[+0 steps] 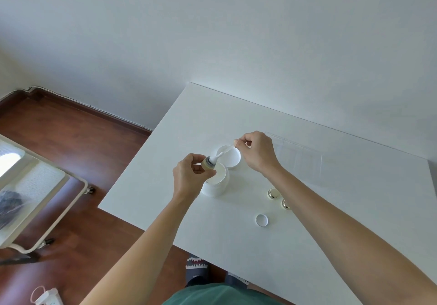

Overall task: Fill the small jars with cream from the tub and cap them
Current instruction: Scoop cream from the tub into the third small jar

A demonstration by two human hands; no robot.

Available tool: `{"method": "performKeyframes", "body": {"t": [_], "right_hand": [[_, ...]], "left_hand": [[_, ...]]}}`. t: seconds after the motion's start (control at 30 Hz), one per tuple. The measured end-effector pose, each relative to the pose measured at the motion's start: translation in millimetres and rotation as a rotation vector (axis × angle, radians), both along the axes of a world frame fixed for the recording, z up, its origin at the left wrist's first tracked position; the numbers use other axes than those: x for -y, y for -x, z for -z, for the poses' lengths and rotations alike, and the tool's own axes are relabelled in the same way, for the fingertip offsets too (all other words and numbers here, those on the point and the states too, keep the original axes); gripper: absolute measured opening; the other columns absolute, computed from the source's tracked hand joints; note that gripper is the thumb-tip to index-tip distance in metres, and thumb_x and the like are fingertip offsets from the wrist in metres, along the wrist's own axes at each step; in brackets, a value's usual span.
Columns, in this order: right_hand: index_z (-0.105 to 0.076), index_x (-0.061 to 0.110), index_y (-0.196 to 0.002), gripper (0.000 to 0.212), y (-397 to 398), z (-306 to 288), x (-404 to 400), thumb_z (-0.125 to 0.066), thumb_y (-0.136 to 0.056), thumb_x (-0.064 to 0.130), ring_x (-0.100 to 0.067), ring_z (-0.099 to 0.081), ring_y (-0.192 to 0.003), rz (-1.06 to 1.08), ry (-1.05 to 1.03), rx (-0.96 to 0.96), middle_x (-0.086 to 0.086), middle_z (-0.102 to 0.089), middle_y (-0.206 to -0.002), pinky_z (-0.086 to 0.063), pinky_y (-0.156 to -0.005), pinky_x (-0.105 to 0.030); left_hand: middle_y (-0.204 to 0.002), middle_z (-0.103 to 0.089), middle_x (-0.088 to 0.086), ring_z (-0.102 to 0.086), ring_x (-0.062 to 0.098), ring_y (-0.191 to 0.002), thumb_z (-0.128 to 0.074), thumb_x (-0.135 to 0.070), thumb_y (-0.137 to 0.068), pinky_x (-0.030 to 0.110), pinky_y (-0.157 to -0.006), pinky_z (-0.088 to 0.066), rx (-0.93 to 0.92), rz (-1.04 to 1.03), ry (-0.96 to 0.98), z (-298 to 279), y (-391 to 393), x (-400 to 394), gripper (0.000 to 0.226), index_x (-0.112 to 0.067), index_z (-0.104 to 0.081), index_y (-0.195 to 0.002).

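**Inspector:** Report from the tub (216, 181), left to right.

**Assistant:** The white tub stands open on the table (331, 210). The left hand (189, 174) is over its left rim, thumb and fingers clamped round a small jar (208, 164) tilted on its side, mouth facing right, above the tub.

**Inspector:** And at the jar mouth?

**Assistant:** A white spatula (222, 153) has its tip at the mouth. The right hand (256, 152), behind and right of the tub, pinches its far end between thumb and fingertips.

**Inspector:** Loose parts?

**Assistant:** The tub lid (233, 160) lies just behind the tub. Right of the tub sit two gold-toned caps (273, 193), close together. Nearer than them lies a small white cap (262, 220). Behind the right hand stands a clear container (302, 160).
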State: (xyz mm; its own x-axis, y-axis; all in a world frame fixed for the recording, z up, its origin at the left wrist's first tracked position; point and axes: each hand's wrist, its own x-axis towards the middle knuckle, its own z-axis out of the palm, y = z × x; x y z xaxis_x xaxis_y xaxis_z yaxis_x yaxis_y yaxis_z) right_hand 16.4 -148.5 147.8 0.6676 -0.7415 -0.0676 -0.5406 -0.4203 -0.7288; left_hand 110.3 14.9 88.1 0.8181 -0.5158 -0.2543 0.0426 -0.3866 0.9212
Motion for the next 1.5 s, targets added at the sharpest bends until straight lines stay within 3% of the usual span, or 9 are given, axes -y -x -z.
{"method": "performKeyframes", "body": {"t": [0.13, 0.33, 0.6, 0.73, 0.93, 1.13, 1.33, 1.4, 1.5], "right_hand": [[-0.069, 0.005, -0.082, 0.025, -1.4, -1.5, -2.0, -0.059, -0.092, 0.026, -0.023, -0.058, -0.089, -0.022, 0.045, -0.047, -0.009, -0.061, -0.087, -0.035, -0.071, -0.024], [-0.068, 0.007, -0.083, 0.022, -1.8, -6.0, -14.2, -0.058, -0.093, 0.023, -0.025, -0.051, -0.084, -0.132, 0.303, -0.005, -0.005, -0.051, -0.083, -0.041, -0.08, -0.034], [-0.068, 0.008, -0.075, 0.013, 5.4, -13.0, -27.2, -0.067, -0.088, 0.012, -0.024, -0.05, -0.069, -0.342, 0.66, 0.152, -0.005, -0.052, -0.076, -0.042, -0.066, -0.034], [-0.068, 0.008, -0.075, 0.011, 10.2, -15.3, -25.3, -0.069, -0.086, 0.011, -0.023, -0.05, -0.068, -0.385, 0.725, 0.19, -0.004, -0.052, -0.075, -0.042, -0.066, -0.033], [-0.067, 0.01, -0.075, 0.011, 16.9, -14.7, -22.9, -0.068, -0.087, 0.011, -0.022, -0.049, -0.067, -0.388, 0.788, 0.209, -0.004, -0.052, -0.074, -0.041, -0.065, -0.033], [-0.068, 0.011, -0.078, 0.012, 18.3, -14.0, -19.7, -0.064, -0.089, 0.014, -0.022, -0.05, -0.069, -0.305, 0.746, 0.217, -0.004, -0.052, -0.076, -0.033, -0.07, -0.026], [-0.07, 0.012, -0.079, 0.012, 15.9, -2.1, -11.9, -0.064, -0.089, 0.015, -0.014, -0.053, -0.073, 0.03, 0.314, 0.296, 0.002, -0.053, -0.081, -0.046, -0.075, -0.039], [-0.07, 0.012, -0.08, 0.012, 13.9, 7.8, -11.0, -0.063, -0.089, 0.016, -0.013, -0.053, -0.075, 0.064, 0.254, 0.248, 0.002, -0.053, -0.082, -0.048, -0.077, -0.041], [-0.07, 0.011, -0.082, 0.014, 9.2, 26.0, -18.8, -0.062, -0.09, 0.017, -0.024, -0.056, -0.077, -0.03, 0.32, 0.091, -0.004, -0.055, -0.083, -0.043, -0.076, -0.038]], "left_hand": [[-0.08, -0.075, -0.005, -0.068, 0.0, -0.065, -0.088, -0.006, -0.066, 0.01, -0.055, -0.048, 0.005, 0.004, -0.003, -2.3, 2.6, 3.8, 0.036, -0.018, -0.069, -0.095], [-0.079, -0.075, -0.006, -0.069, 0.002, -0.066, -0.089, -0.009, -0.065, 0.01, -0.056, -0.049, 0.0, -0.005, 0.001, -5.6, 5.3, 7.9, 0.034, -0.019, -0.07, -0.091], [-0.077, -0.075, -0.007, -0.071, 0.002, -0.07, -0.092, -0.02, -0.06, 0.016, -0.065, -0.054, -0.04, -0.05, 0.004, -9.1, 3.2, 12.3, 0.031, -0.021, -0.071, -0.084], [-0.079, -0.076, -0.005, -0.072, 0.007, -0.075, -0.092, -0.02, -0.06, 0.023, -0.071, -0.058, -0.058, -0.059, 0.001, -8.6, 2.2, 13.4, 0.032, -0.019, -0.072, -0.085], [-0.078, -0.076, -0.006, -0.072, 0.003, -0.072, -0.093, -0.02, -0.06, 0.019, -0.065, -0.055, -0.076, -0.058, 0.01, -9.7, 3.3, 14.8, 0.032, -0.018, -0.073, -0.085], [-0.079, -0.076, -0.005, -0.072, 0.004, -0.07, -0.092, -0.017, -0.061, 0.013, -0.058, -0.052, -0.085, -0.062, 0.015, -8.0, 1.1, 12.3, 0.032, -0.016, -0.073, -0.087], [-0.084, -0.077, -0.004, -0.073, 0.01, -0.078, -0.091, -0.012, -0.062, 0.023, -0.07, -0.056, -0.084, -0.098, 0.025, -0.5, -5.3, -1.8, 0.033, -0.017, -0.072, -0.088], [-0.085, -0.077, -0.006, -0.073, 0.01, -0.078, -0.09, -0.009, -0.064, 0.023, -0.07, -0.056, -0.085, -0.12, 0.041, 3.1, -8.0, -10.9, 0.033, -0.018, -0.071, -0.09], [-0.085, -0.077, -0.006, -0.073, 0.009, -0.077, -0.089, -0.007, -0.065, 0.017, -0.066, -0.055, -0.081, -0.149, 0.068, 7.1, -10.3, -24.1, 0.034, -0.019, -0.07, -0.091]]}}
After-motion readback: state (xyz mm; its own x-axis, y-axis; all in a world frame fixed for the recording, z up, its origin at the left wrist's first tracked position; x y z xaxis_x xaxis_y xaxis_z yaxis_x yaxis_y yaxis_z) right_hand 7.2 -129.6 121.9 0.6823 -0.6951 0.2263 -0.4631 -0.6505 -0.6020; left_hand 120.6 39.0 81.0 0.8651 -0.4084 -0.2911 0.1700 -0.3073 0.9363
